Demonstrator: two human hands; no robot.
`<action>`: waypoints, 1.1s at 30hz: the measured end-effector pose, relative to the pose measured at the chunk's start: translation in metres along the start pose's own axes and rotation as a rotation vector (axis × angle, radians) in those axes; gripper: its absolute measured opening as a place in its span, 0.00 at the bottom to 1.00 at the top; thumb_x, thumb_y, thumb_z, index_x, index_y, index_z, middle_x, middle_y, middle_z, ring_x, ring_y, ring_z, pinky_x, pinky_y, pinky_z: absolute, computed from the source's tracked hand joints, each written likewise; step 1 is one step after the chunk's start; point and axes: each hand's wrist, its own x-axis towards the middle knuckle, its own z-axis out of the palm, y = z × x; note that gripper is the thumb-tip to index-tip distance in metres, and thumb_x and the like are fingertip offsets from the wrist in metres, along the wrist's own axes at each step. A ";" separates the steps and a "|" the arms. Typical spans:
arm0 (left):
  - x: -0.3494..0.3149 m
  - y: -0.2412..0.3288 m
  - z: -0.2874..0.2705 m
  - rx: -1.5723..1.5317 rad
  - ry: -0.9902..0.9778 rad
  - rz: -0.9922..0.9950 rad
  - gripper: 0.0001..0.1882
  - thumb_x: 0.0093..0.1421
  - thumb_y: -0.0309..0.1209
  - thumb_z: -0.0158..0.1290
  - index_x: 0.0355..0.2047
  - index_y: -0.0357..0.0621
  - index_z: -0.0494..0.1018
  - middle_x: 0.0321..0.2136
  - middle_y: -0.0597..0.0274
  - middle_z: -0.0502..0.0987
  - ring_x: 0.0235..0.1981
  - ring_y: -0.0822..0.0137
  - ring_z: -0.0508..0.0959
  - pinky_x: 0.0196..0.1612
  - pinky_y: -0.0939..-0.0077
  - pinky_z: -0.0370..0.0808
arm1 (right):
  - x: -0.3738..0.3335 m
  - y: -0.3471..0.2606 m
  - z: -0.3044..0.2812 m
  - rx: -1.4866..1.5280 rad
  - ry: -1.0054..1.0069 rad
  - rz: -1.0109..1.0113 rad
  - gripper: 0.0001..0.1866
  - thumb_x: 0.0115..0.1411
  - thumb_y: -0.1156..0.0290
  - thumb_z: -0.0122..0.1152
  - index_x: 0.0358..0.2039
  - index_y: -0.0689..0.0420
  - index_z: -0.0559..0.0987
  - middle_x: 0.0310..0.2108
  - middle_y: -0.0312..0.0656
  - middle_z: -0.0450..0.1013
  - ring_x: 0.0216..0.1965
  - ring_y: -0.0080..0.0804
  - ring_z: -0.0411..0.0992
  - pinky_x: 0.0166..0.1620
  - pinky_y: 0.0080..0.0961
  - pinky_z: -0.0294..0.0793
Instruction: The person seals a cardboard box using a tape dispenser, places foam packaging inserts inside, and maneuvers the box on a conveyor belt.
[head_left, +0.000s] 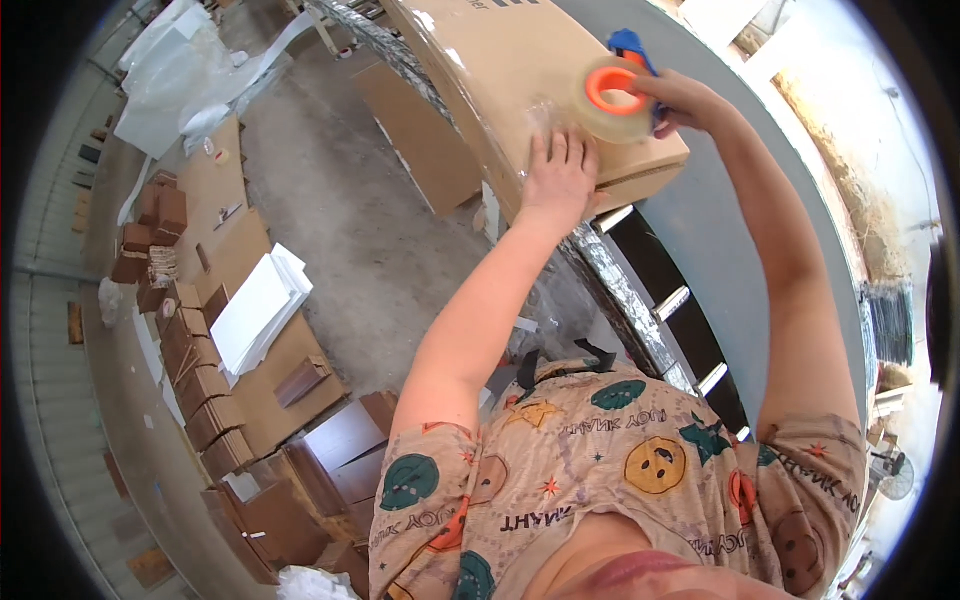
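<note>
A long cardboard box (500, 70) lies in front of me, running toward the far side. My left hand (563, 175) rests on its top near the closer end, fingers stretched out and slightly apart. A strip of clear tape seems to lie on the cardboard by those fingertips. My right hand (688, 102) grips a tape dispenser (632, 48) with blue parts, above the box's right edge. It carries a wide roll of clear tape (597, 122) on an orange hub. The dispenser's handle is mostly hidden by my right fingers.
Metal rollers (670, 304) and a rail wrapped in silvery film (625, 290) run below the box. To the left, a cardboard sheet (425, 140) leans near the rail. Farther left lie white sheets (255, 310), brown pieces (165, 210) in stacks and crumpled plastic film (185, 75).
</note>
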 end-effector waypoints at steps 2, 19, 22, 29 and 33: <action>-0.001 -0.002 -0.008 -0.007 -0.045 0.009 0.40 0.56 0.55 0.48 0.60 0.39 0.57 0.58 0.46 0.60 0.62 0.50 0.56 0.62 0.46 0.51 | -0.029 0.043 -0.009 0.049 0.046 -0.005 0.29 0.54 0.52 0.56 0.48 0.63 0.71 0.40 0.45 0.72 0.35 0.34 0.75 0.34 0.30 0.78; 0.014 -0.019 0.002 -0.204 0.147 -0.049 0.30 0.47 0.50 0.59 0.43 0.41 0.67 0.44 0.55 0.68 0.50 0.56 0.66 0.58 0.59 0.58 | -0.035 -0.049 0.031 -0.684 0.274 -0.249 0.34 0.43 0.39 0.62 0.36 0.59 0.81 0.26 0.50 0.76 0.32 0.41 0.76 0.37 0.31 0.74; 0.003 -0.036 -0.003 -0.300 0.133 -0.074 0.28 0.42 0.42 0.63 0.40 0.42 0.68 0.40 0.56 0.69 0.45 0.55 0.68 0.56 0.59 0.59 | -0.069 0.028 0.082 -0.631 0.413 -0.439 0.28 0.46 0.49 0.61 0.43 0.55 0.78 0.22 0.51 0.75 0.27 0.39 0.76 0.33 0.34 0.74; 0.019 -0.038 -0.003 -0.210 0.036 0.038 0.38 0.48 0.43 0.58 0.56 0.42 0.59 0.58 0.54 0.58 0.59 0.53 0.57 0.60 0.50 0.54 | -0.099 0.123 0.153 -0.676 0.445 -0.192 0.32 0.44 0.46 0.63 0.48 0.51 0.76 0.27 0.55 0.72 0.28 0.50 0.75 0.35 0.39 0.76; 0.049 -0.036 0.008 -0.016 -0.252 0.228 0.53 0.46 0.44 0.59 0.66 0.44 0.42 0.67 0.56 0.42 0.68 0.55 0.44 0.65 0.49 0.46 | -0.028 0.036 0.103 -0.643 0.051 0.050 0.29 0.37 0.52 0.66 0.40 0.54 0.80 0.32 0.49 0.77 0.34 0.44 0.77 0.38 0.34 0.76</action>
